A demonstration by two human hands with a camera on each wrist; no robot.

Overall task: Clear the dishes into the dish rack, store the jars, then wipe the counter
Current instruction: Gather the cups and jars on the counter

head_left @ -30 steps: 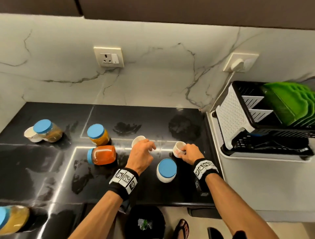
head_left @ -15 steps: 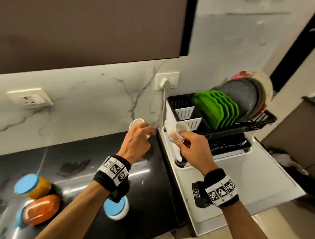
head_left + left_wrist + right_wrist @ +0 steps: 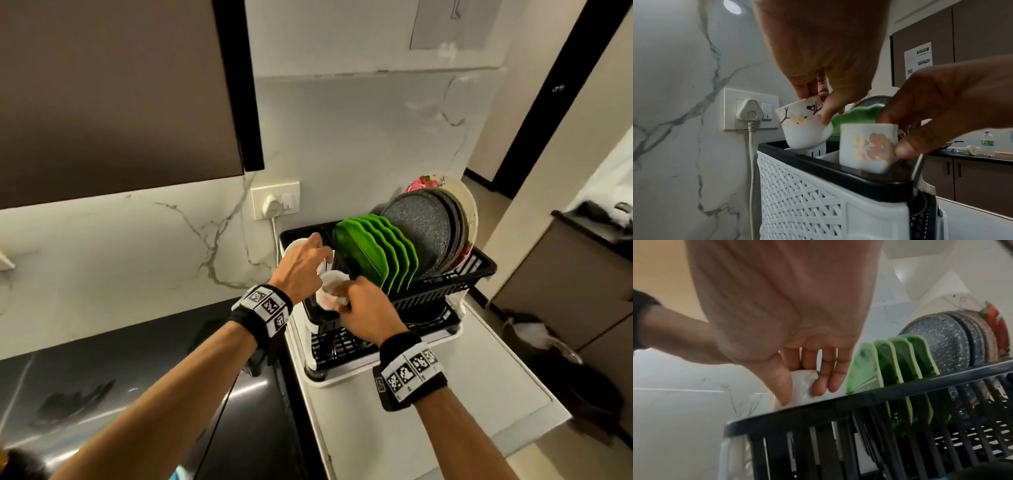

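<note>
Two small white cups with floral prints hang over the left end of the black-and-white dish rack [image 3: 442, 291]. My left hand [image 3: 305, 267] pinches the far cup [image 3: 803, 125] at its rim, its base just above the rack's white cutlery holder [image 3: 818, 151]. My right hand [image 3: 363, 308] holds the near cup [image 3: 866, 146], which dips below the rack's black rim [image 3: 838, 172]. In the right wrist view the fingers [image 3: 822, 382] curl round this cup [image 3: 801, 387] behind the rim [image 3: 859, 404]. The jars are out of sight.
Green plates [image 3: 380, 253], grey speckled plates [image 3: 424, 233] and a floral plate [image 3: 431, 183] stand in the rack's right part. A wall socket with a white plug [image 3: 272, 205] and cord sits just left of the rack. The black counter [image 3: 137, 394] lies to the lower left.
Both hands have lifted the two cups off the black counter and carried them right, over the rack's left end. The view has swung right with them, so the jars have left the picture.
</note>
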